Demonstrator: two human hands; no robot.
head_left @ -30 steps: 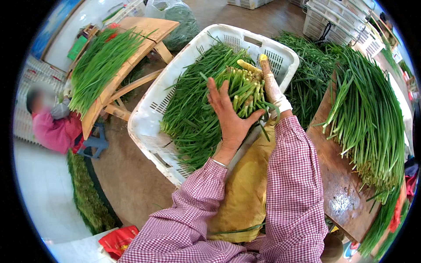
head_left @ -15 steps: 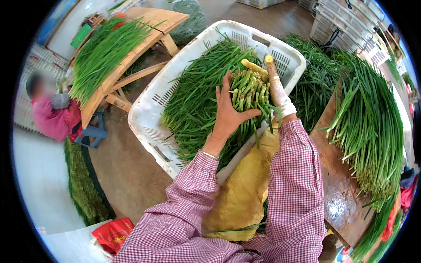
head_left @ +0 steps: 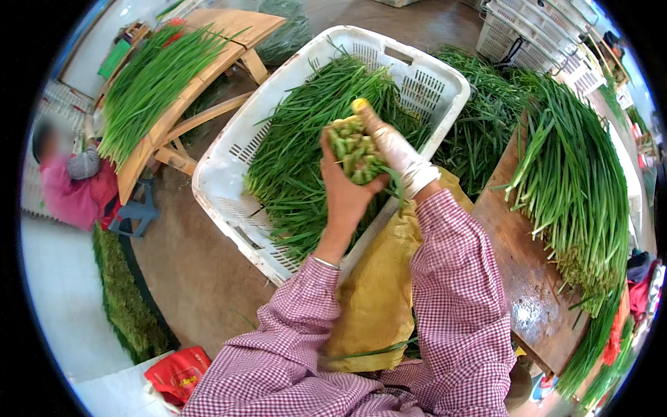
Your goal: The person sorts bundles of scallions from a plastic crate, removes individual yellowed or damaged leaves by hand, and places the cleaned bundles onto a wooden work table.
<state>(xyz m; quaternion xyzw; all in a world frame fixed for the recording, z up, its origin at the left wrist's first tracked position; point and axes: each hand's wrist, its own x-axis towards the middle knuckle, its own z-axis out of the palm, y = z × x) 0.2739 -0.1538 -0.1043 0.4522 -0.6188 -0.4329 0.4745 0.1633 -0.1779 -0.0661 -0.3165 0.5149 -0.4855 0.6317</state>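
Note:
Both my hands clasp a bundle of garlic chives (head_left: 356, 149), its pale cut stem ends turned up toward me. My bare left hand (head_left: 344, 191) wraps the bundle's left side, with the thumb reaching across below. On the other side my right hand (head_left: 396, 149) presses in, covered by a dirty whitish wrap with yellow on a fingertip; its other fingers are hidden. The bundle is over a white plastic crate (head_left: 224, 156), where many loose chives (head_left: 295, 153) lie.
At right, a wooden board (head_left: 511, 278) bears a heap of chives (head_left: 577, 187); more greens (head_left: 479, 132) lie behind it. A person (head_left: 76, 181) sits at left by a wooden bench (head_left: 156, 149) with chives. Yellow cloth (head_left: 379, 299) covers my lap. White crates (head_left: 517, 38) are stacked at back right.
My left hand, open beside the stem ends before, now closes round the bundle. My right hand has tilted inward against it, and the stem ends are packed closer together.

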